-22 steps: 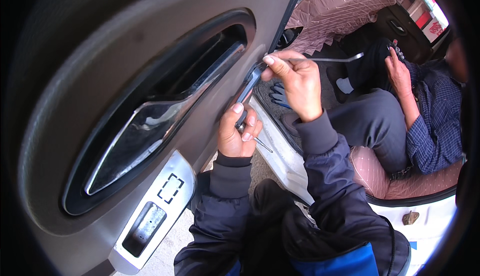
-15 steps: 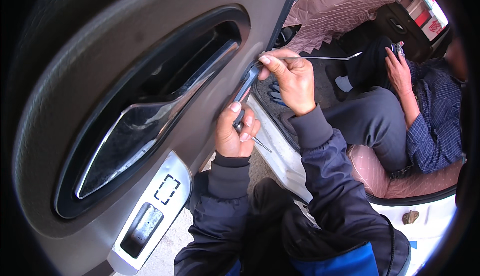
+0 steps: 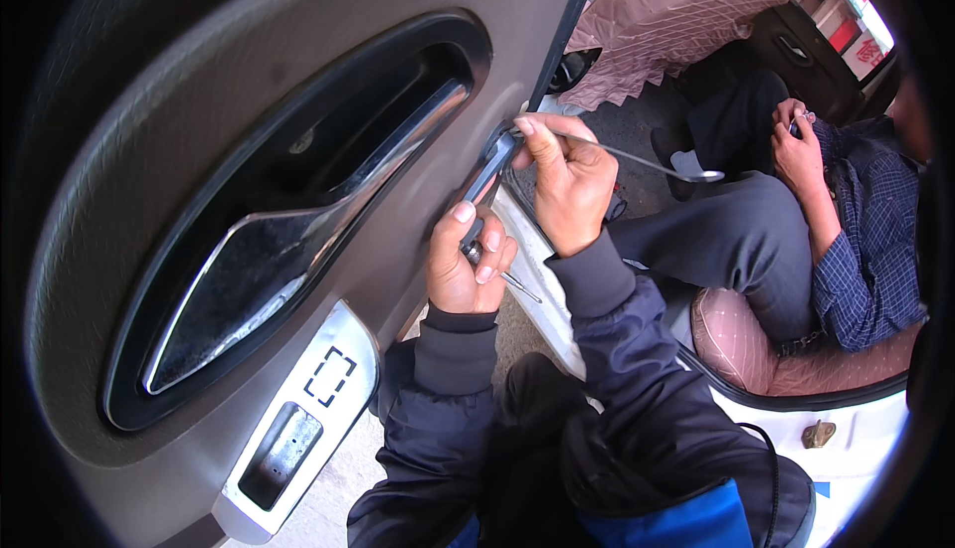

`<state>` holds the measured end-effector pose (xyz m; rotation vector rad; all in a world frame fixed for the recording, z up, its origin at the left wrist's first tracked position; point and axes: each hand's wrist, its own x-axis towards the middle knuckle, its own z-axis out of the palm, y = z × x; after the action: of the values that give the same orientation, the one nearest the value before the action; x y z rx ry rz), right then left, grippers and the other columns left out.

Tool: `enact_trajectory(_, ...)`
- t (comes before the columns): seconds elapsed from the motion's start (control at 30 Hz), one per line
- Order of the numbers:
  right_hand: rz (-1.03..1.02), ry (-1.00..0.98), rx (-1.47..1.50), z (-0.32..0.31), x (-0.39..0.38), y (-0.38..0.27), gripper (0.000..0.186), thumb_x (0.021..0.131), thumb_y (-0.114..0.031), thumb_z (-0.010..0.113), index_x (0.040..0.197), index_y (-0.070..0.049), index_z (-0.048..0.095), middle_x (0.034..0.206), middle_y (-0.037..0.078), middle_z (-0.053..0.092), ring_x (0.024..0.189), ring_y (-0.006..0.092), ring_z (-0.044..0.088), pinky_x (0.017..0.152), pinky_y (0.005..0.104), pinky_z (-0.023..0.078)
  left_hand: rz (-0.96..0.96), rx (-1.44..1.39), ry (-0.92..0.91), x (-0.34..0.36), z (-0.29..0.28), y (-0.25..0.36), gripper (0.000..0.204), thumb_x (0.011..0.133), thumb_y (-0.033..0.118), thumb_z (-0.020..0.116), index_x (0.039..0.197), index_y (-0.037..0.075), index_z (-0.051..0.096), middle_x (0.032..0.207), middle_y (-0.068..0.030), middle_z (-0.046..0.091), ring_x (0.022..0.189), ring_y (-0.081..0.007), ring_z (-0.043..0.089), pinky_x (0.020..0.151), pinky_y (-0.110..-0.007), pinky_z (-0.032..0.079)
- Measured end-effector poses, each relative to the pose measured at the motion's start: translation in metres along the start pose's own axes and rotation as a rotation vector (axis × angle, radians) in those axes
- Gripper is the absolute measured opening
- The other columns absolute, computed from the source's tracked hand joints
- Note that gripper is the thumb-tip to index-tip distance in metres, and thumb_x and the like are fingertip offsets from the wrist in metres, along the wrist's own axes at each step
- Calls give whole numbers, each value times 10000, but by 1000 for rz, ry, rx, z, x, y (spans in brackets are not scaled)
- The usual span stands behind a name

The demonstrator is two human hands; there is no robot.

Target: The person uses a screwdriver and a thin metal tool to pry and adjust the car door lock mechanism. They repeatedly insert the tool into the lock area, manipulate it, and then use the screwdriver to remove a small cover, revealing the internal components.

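My left hand [image 3: 464, 265] is closed, with a slim screwdriver [image 3: 520, 287] in its curled fingers, the metal shaft pointing down and right. The thumb lies at the lower end of a shiny grey lever, seemingly the inner door handle [image 3: 489, 166], on the brown door panel [image 3: 408, 210]. Just above, my right hand [image 3: 573, 185] pinches a thin metal rod [image 3: 647, 161] by thumb and forefinger, at the handle's upper end. To the right the rod runs out to a flattened, spoon-like tip. My fingers hide the rod's other end.
An armrest recess [image 3: 298, 220] with shiny trim and a silver switch plate [image 3: 308, 419] with cut-outs lie on the door. At right, a person in a checked shirt [image 3: 865, 240] sits on a pink quilted seat [image 3: 736, 339]. The white door sill [image 3: 542, 260] runs beside my hands.
The rod's spoon-like tip has swung downward and its flat face now shows. My right hand has turned and shifted slightly left. The seated person's hands have come together. My left hand keeps its place.
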<state>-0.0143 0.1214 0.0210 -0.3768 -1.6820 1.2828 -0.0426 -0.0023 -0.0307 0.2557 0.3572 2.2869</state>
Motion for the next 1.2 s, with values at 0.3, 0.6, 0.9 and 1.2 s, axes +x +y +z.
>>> enact_trajectory(0.3,48,128,98,12,-11,0,206,999,-144,712,1072,48,725,754,60,694,689,92,624,673,220,474,-10,-30,-21,2,0,-1,359,1017,317,555,1138,-12,635,675,-8,579,414,-80,353,498,-267,319)
enact_trajectory(0.6,62,-51,40,-14,6,-3,268,992,-211,728,1036,53,745,751,55,732,686,57,609,651,205,456,-28,-50,-35,1,2,2,468,1009,306,558,1317,-45,601,671,-7,577,412,-75,344,488,-257,313)
enact_trajectory(0.9,526,-329,524,-30,43,21,274,1027,-223,671,1077,47,684,808,82,709,768,163,702,834,344,618,-9,7,-16,2,2,-1,515,1008,301,551,1398,-34,563,647,1,551,421,-70,338,485,-252,300)
enact_trajectory(1.2,31,-192,2,-20,17,-1,211,1004,-155,697,1045,47,744,790,79,720,748,112,660,737,244,497,-16,14,-22,2,4,0,492,1009,298,534,1390,-10,582,630,22,506,417,-73,329,492,-258,292)
